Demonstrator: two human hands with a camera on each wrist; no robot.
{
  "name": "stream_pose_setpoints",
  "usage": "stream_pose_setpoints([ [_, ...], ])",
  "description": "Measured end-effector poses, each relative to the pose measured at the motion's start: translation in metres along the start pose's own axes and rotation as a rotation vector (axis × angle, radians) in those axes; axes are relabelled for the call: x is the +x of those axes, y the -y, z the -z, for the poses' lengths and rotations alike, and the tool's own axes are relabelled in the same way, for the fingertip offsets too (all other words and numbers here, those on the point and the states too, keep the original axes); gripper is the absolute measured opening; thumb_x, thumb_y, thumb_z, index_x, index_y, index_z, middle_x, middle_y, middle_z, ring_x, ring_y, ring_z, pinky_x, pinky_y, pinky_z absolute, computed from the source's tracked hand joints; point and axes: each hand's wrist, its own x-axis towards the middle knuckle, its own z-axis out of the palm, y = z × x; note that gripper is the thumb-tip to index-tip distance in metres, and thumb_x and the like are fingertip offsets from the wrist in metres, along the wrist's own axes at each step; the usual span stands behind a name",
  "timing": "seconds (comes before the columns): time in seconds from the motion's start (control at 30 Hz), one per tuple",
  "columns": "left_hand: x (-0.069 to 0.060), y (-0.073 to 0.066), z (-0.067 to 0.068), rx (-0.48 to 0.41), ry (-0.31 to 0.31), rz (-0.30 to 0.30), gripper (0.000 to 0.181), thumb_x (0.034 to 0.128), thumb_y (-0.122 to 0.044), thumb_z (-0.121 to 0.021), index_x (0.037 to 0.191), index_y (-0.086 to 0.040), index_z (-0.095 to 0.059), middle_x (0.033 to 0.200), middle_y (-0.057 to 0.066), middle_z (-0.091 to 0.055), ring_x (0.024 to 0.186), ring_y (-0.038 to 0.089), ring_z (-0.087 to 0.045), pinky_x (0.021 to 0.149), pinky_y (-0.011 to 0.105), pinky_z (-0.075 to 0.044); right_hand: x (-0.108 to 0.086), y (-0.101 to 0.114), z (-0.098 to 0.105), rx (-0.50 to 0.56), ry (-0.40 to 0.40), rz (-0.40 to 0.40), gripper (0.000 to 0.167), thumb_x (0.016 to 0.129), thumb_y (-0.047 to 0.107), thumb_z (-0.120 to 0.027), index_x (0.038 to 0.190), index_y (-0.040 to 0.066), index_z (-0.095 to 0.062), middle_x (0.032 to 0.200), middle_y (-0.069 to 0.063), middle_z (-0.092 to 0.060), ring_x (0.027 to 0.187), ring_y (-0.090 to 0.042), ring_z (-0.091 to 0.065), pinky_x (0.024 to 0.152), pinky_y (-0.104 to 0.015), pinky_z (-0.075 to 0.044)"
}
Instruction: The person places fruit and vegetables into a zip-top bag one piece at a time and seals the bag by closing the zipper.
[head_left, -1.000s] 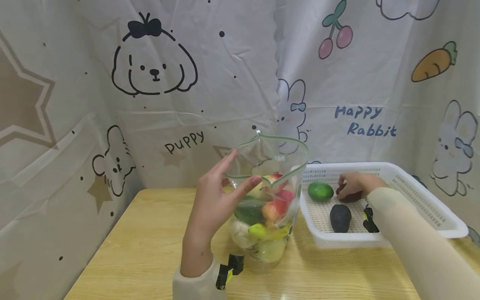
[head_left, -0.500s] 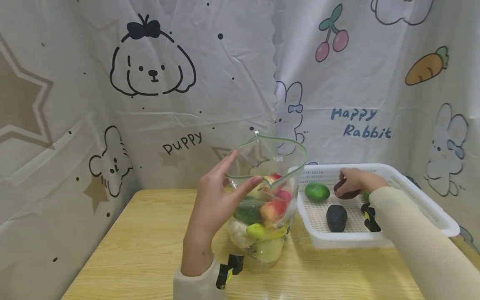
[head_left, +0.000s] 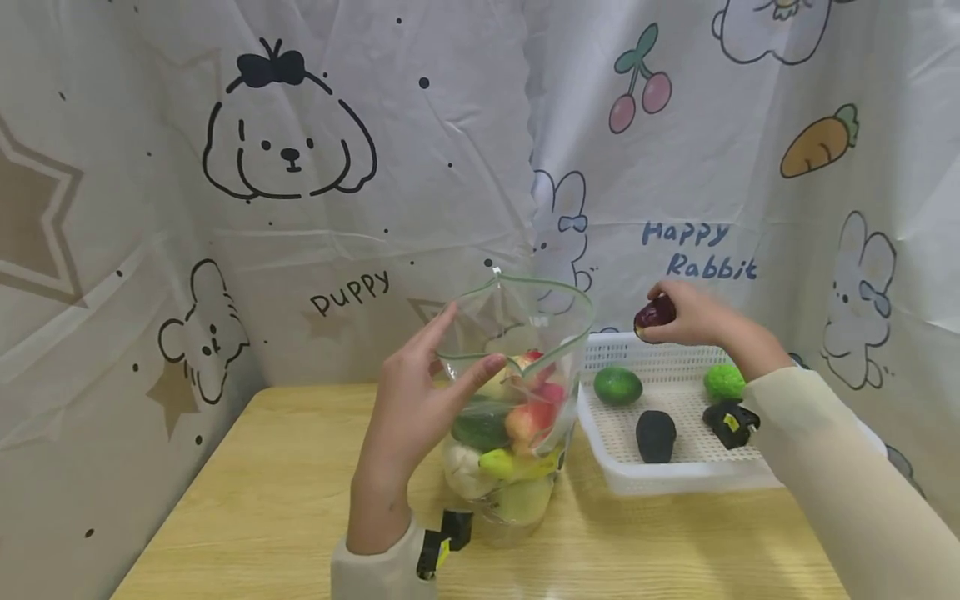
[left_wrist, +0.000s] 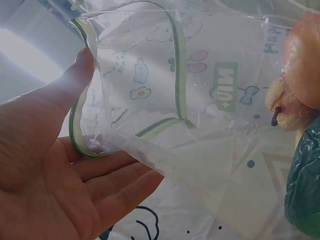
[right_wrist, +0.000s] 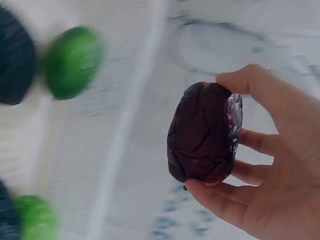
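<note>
My left hand holds the green-edged mouth of a clear zip bag, thumb and fingers on its rim. Inside are red-yellow fruit, a dark green one, a yellow banana-like piece and pale pieces, partly hidden by the plastic. My right hand pinches a wrinkled, glossy dark-red date between thumb and fingertips, raised above the back of the white basket. In the left wrist view, a fruit with a dark stem shows through the bag.
Within the basket lie a green lime-like fruit, a black avocado-like one and a bumpy bright green one. Everything stands on a wooden table, with a printed cloth hanging behind and at the sides.
My right hand has lifted the date up out of the basket, uncovering the bumpy green fruit. The left hand keeps its hold on the bag. The head view has shifted slightly.
</note>
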Motion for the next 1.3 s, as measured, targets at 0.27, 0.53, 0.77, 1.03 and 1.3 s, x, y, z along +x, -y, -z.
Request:
stream_pose_setpoints([
  [0.27, 0.0, 0.003, 0.001, -0.011, -0.002, -0.008, 0.081, 0.0903, -0.042, -0.077, 0.156, -0.011, -0.04, 0.159, 0.005, -0.04, 0.142, 0.027, -0.045, 0.106, 0.047, -0.05, -0.022, 0.073, 0.048, 0.014, -0.253, 0.124, 0.063, 0.087, 0.024, -0.08, 0.139, 0.002, -0.054, 0.133, -0.024, -0.054, 0.115, -0.04, -0.054, 0.092, -0.059, -0.053],
  [0.53, 0.001, 0.004, 0.002, -0.005, -0.004, -0.022, 0.079, 0.0905, -0.041, -0.077, 0.155, -0.011, -0.043, 0.158, 0.004, -0.042, 0.144, 0.024, -0.043, 0.104, 0.045, -0.052, -0.039, 0.13, 0.06, 0.113, -0.418, 0.314, 0.071, 0.083, 0.021, -0.084, 0.145, 0.008, -0.051, 0.139, -0.015, -0.053, 0.117, -0.029, -0.056, 0.099, -0.054, -0.054],
  [0.77, 0.003, 0.003, 0.002, -0.005, -0.028, -0.027, 0.078, 0.0897, -0.042, -0.077, 0.154, -0.012, -0.045, 0.156, 0.004, -0.045, 0.142, 0.023, -0.045, 0.101, 0.046, -0.054, -0.041, 0.154, 0.05, 0.165, -0.418, 0.497, 0.068, 0.079, 0.018, -0.089, 0.137, 0.005, -0.057, 0.136, -0.011, -0.056, 0.116, -0.024, -0.059, 0.098, -0.04, -0.056],
  [1.03, 0.004, 0.002, 0.003, 0.0, -0.057, -0.029, 0.076, 0.0898, -0.041, -0.078, 0.152, -0.008, -0.047, 0.153, 0.008, -0.05, 0.137, 0.026, -0.052, 0.095, 0.046, -0.057, -0.04, 0.17, 0.032, 0.141, -0.342, 0.574, 0.067, 0.078, 0.028, -0.09, 0.136, 0.013, -0.06, 0.131, -0.007, -0.059, 0.11, -0.019, -0.061, 0.092, -0.038, -0.057],
  [1.3, 0.003, 0.003, 0.002, -0.015, -0.057, -0.043, 0.074, 0.09, -0.041, -0.078, 0.152, -0.012, -0.048, 0.152, 0.007, -0.051, 0.134, 0.028, -0.054, 0.095, 0.047, -0.057, -0.039, 0.175, 0.021, 0.133, -0.284, 0.573, 0.068, 0.082, 0.032, -0.087, 0.14, 0.013, -0.058, 0.136, -0.006, -0.059, 0.116, -0.02, -0.06, 0.098, -0.039, -0.054],
])
